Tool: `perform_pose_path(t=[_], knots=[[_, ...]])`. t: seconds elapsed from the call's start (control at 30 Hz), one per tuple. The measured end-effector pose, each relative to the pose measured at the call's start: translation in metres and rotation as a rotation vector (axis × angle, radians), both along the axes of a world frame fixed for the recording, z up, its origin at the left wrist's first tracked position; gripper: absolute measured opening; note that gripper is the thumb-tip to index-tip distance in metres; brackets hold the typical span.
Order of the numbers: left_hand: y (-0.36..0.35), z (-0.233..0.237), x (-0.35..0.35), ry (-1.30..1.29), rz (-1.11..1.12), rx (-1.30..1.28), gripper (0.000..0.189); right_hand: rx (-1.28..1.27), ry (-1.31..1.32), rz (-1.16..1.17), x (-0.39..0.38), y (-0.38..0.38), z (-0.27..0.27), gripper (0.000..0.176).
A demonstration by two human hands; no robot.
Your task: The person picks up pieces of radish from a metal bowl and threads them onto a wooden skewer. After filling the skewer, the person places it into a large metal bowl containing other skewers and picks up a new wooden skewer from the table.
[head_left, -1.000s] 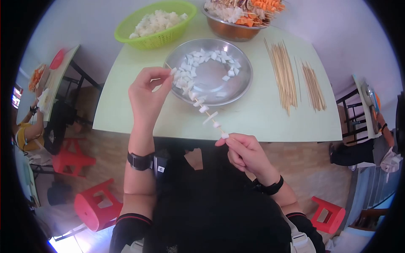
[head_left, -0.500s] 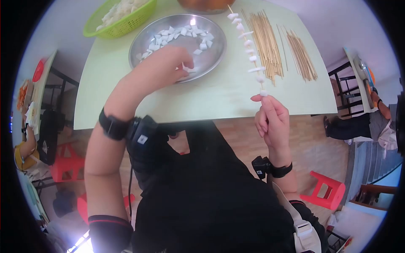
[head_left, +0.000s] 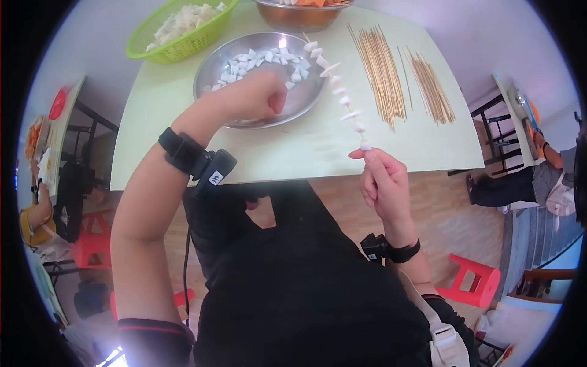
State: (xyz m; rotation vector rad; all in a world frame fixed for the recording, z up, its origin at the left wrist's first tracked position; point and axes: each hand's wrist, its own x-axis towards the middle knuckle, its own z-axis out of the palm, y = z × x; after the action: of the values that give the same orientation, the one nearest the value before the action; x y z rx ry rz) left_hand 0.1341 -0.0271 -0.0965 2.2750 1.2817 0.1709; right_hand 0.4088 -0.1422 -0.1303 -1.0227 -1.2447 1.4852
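My right hand (head_left: 385, 183) pinches the lower end of a skewer (head_left: 345, 100) between thumb and fingers. Several white pieces are threaded along the stick, which leans up and to the left so its bare tip is beside the rim of a metal bowl (head_left: 318, 92). Cut white chunks (head_left: 269, 58) lie in that bowl, mostly along its far side. My left hand (head_left: 268, 96) is over the near part of the bowl with its fingers curled in. Whatever those fingers hold, if anything, is hidden.
Bamboo skewers lie in a larger bundle (head_left: 382, 76) and a smaller bundle (head_left: 431, 88) on the pale table (head_left: 293, 162). At the back are a green basket (head_left: 177, 52) of white pieces and a metal pot (head_left: 299, 18) with orange pieces. A red stool (head_left: 471, 281) stands right.
My left hand has turned and curled, staying over the bowl. My right hand has shifted slightly left and down, and the skewer's tip has swung left toward the bowl.
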Motion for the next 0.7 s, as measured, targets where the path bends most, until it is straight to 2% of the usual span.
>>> perform_pose_path(t=[0.13, 0.27, 0.33, 0.43, 0.57, 0.7], knots=[[-0.004, -0.001, -0.003, -0.177, 0.082, -0.02, 0.013, -0.02, 0.004, 0.023, -0.004, -0.003, -0.001, 0.028], [0.001, -0.01, -0.004, -0.174, 0.104, -0.011, 0.015, -0.046, -0.014, 0.035, -0.011, -0.004, 0.005, 0.028], [0.004, -0.015, -0.004, -0.118, 0.031, 0.099, 0.015, -0.017, -0.025, 0.04, -0.012, -0.003, 0.005, 0.029], [0.007, -0.016, -0.003, -0.079, 0.016, 0.081, 0.015, -0.014, -0.032, 0.043, -0.013, -0.005, 0.002, 0.029], [0.001, -0.01, -0.001, -0.106, 0.056, 0.067, 0.013, -0.038, -0.021, 0.051, -0.014, -0.008, 0.001, 0.028], [-0.004, -0.003, -0.016, -0.263, 0.174, 0.058, 0.012, -0.05, -0.033, 0.048, -0.015, -0.01, -0.002, 0.028]])
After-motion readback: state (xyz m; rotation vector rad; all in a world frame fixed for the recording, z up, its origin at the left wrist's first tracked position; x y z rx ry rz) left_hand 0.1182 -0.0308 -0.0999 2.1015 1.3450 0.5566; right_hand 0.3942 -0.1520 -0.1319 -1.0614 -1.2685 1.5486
